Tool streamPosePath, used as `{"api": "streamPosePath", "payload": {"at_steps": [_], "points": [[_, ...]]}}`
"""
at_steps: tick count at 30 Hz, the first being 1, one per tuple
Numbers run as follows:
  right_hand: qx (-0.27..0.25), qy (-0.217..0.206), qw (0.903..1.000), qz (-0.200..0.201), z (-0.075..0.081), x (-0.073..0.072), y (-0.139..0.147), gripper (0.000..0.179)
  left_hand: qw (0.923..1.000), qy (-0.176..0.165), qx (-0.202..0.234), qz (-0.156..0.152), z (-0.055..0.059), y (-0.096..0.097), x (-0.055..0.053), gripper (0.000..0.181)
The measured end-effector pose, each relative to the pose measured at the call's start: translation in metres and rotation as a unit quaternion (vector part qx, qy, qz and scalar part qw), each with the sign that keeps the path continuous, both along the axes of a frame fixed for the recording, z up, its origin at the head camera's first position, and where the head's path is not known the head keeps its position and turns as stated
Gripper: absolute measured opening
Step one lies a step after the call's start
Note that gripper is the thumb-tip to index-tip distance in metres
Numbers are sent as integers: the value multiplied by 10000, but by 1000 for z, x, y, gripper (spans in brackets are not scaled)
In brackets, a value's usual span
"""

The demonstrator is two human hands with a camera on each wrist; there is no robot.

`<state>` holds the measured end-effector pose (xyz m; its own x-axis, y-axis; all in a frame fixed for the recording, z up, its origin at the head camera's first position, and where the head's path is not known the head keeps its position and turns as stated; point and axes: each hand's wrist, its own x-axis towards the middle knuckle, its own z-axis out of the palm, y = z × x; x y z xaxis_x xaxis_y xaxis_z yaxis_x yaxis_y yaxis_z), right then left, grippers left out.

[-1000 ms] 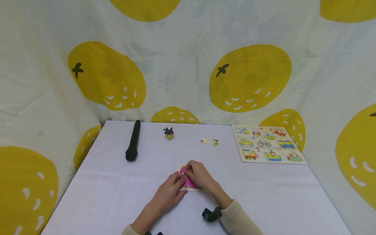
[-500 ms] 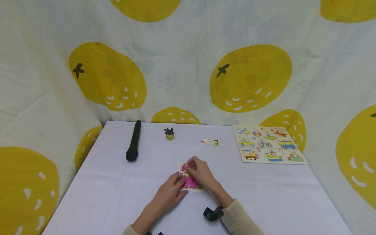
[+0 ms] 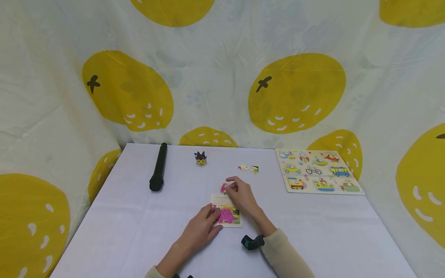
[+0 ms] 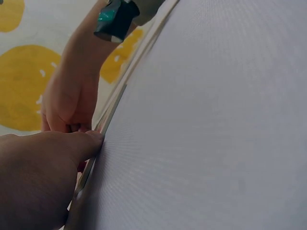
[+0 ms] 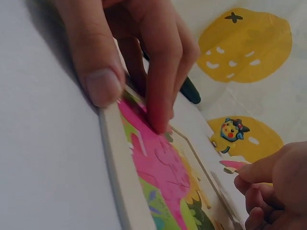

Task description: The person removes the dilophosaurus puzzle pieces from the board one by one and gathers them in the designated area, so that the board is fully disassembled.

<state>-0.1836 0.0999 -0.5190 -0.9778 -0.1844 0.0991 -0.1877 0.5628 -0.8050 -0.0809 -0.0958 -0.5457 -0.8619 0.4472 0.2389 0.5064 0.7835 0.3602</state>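
A small framed jigsaw puzzle (image 3: 226, 199) with a pink dinosaur picture lies on the table; its far strip shows bare backing. My left hand (image 3: 199, 226) holds it at the near left, thumb along the frame's edge and fingertips on the pink picture, as the right wrist view shows. Just beyond the frame, my right hand (image 3: 241, 196) pinches a pink jigsaw piece (image 5: 231, 164) between thumb and fingers, apart from the puzzle. Farther back lie loose jigsaw pieces (image 3: 248, 168), pale and green.
A black microphone (image 3: 158, 168) lies at the back left. Right of it stands a small figure (image 3: 200, 158) with a yellow face and dark ears. A wooden vehicle puzzle board (image 3: 316, 172) occupies the back right. A fruit-print curtain (image 3: 215, 77) hangs behind the white table.
My right hand has lifted the pink piece out of the puzzle's far part and moved it away past the frame, baring the backing. My left hand has stayed in place.
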Motion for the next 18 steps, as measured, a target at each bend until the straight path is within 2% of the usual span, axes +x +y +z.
{"api": "streamPosePath", "payload": {"at_steps": [6,11,18], "points": [[-163,-105,9996,-220,-1,-15,4,29,10000,-65,24,21,0,0,0,49],[-135,18,9988,-479,-1,-31,8,28,9997,-241,62,41,0,0,0,50],[-197,166,9973,-685,1,-49,13,28,9999,38,168,-8,-2,1,1,49]]}}
